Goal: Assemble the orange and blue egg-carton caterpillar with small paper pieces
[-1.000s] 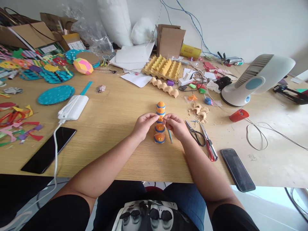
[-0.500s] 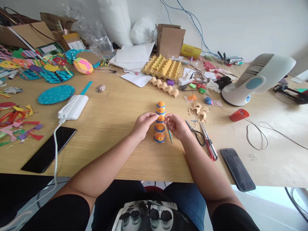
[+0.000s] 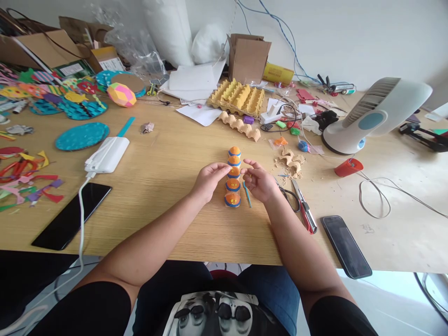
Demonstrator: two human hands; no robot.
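A row of egg-carton cups [image 3: 233, 185] stands on the table in front of me, coated orange with blue bands; the nearer ones carry small yellow eyes. My left hand [image 3: 209, 179] is beside the middle cup, thumb and forefinger pinched together at its edge; what they hold, if anything, is too small to make out. On the other side of the row, my right hand [image 3: 258, 181] is turned partly palm up with its fingers apart, nothing visible in it. A thin blue stick tool [image 3: 248, 195] lies between the row and my right hand.
Right of my right arm lie black scissors [image 3: 291, 199], a red utility knife [image 3: 305, 207] and a phone [image 3: 346, 246]. Farther back are carton scraps [image 3: 294, 161], a yellow egg tray [image 3: 231, 100] and a white fan [image 3: 371, 116]. A power bank [image 3: 107, 156] lies to the left.
My right hand has opened: its fingers were curled together close to the middle cup and are now spread, slightly farther right. My left hand keeps its pinch in the same place.
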